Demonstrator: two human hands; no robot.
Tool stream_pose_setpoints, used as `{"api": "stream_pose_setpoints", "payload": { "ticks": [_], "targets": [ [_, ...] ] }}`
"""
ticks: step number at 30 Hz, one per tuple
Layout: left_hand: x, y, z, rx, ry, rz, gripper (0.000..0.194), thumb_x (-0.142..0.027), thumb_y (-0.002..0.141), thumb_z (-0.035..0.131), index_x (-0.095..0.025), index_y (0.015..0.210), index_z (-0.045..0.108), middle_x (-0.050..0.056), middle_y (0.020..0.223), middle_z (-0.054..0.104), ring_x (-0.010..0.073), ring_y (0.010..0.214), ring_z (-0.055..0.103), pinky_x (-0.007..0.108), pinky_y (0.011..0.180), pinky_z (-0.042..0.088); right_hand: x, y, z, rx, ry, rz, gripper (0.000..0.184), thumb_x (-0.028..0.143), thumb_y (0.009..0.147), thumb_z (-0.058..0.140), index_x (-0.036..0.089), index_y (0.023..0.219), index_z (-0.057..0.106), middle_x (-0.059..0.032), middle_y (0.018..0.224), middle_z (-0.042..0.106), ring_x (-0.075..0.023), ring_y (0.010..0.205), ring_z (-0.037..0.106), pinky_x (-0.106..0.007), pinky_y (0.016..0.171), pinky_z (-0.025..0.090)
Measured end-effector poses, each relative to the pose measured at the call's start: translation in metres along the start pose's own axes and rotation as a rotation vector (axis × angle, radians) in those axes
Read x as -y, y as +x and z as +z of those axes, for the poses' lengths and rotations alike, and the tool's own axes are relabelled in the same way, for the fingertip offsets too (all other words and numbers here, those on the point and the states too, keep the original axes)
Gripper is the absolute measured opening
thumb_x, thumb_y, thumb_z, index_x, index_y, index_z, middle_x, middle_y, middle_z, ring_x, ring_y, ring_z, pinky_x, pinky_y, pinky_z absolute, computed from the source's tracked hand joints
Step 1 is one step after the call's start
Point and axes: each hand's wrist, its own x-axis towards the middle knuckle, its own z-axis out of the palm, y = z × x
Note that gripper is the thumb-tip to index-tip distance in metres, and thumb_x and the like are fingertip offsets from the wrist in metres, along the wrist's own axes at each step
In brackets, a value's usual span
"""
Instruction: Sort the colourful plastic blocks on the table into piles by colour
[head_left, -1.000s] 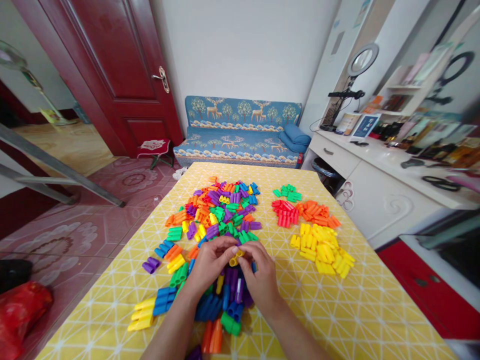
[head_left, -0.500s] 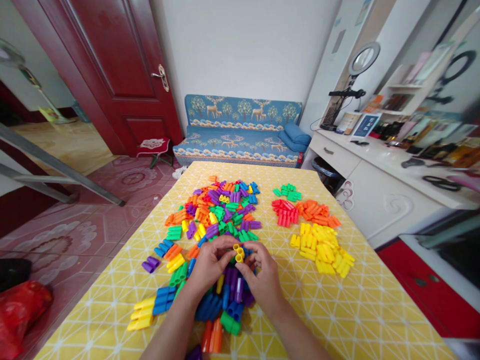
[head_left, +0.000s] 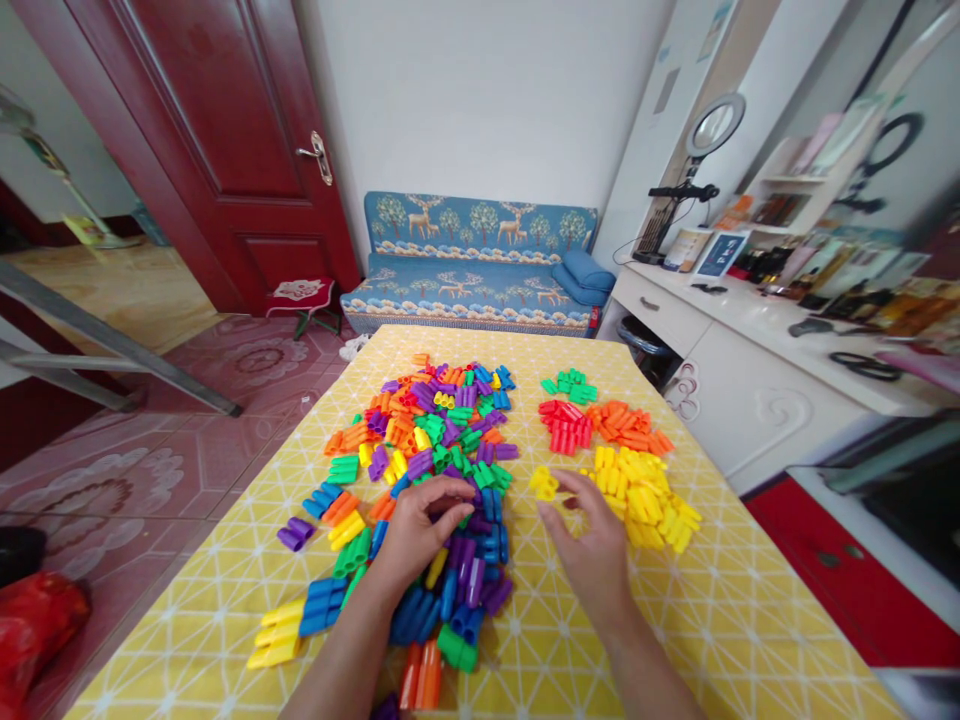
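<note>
My right hand (head_left: 592, 535) pinches a small yellow plastic tube block (head_left: 543, 484) between thumb and fingertips, held above the tablecloth left of a pile of yellow tube blocks (head_left: 646, 497). My left hand (head_left: 426, 525) hovers over the large mixed heap of tube blocks (head_left: 427, 400). Its thumb and index finger are curved and slightly apart, with nothing visible between them. Under and beside this hand lie purple blocks (head_left: 463, 570), blue blocks (head_left: 415, 614) and a green block (head_left: 457, 648). Part of the heap is hidden by my left hand and forearm.
Sorted piles of green (head_left: 571, 386), red (head_left: 566, 427) and orange blocks (head_left: 628, 427) lie on the right of the table (head_left: 720, 600), which has a yellow patterned cloth. Beyond stands a blue sofa (head_left: 480, 280); a white dresser (head_left: 750, 350) is at the right.
My right hand has moved right, away from my left hand, carrying the yellow tube block. My left hand has let go of that block and stays over the heap. The view has shifted slightly.
</note>
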Motion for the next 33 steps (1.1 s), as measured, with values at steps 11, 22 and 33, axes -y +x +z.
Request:
{"api": "stream_pose_setpoints", "payload": {
  "ticks": [11, 22, 33],
  "targets": [
    [-0.001, 0.003, 0.000, -0.026, 0.126, 0.074, 0.015, -0.028, 0.086, 0.061, -0.021, 0.090, 0.073, 0.006, 0.089, 0.073, 0.0180, 0.082, 0.068, 0.028, 0.073, 0.055, -0.117, 0.022, -0.122, -0.198, -0.656, 0.316, 0.046, 0.053, 0.076, 0.059, 0.019, 0.105, 0.068, -0.0075, 0.082, 0.070, -0.0267, 0.071, 0.064, -0.036, 0.060, 0.044],
    [0.003, 0.002, -0.001, -0.031, 0.131, 0.075, 0.014, -0.026, 0.086, 0.060, -0.021, 0.090, 0.073, 0.006, 0.088, 0.073, 0.0176, 0.081, 0.068, 0.027, 0.072, 0.054, -0.119, 0.019, -0.107, -0.196, -0.616, 0.164, 0.050, 0.058, 0.082, 0.052, 0.016, 0.103, 0.071, -0.0090, 0.091, 0.068, -0.0212, 0.069, 0.063, -0.034, 0.062, 0.045],
    [-0.011, 0.003, -0.020, -0.258, 0.347, 0.146, 0.017, -0.023, 0.087, 0.056, -0.022, 0.093, 0.072, 0.005, 0.095, 0.073, 0.0202, 0.093, 0.067, 0.034, 0.088, 0.052, -0.091, 0.016, -0.086, -0.315, -0.503, 0.023, 0.034, 0.044, 0.087, 0.055, 0.015, 0.098, 0.070, -0.0093, 0.098, 0.066, -0.0169, 0.067, 0.059, -0.035, 0.071, 0.049]
  ]
}}
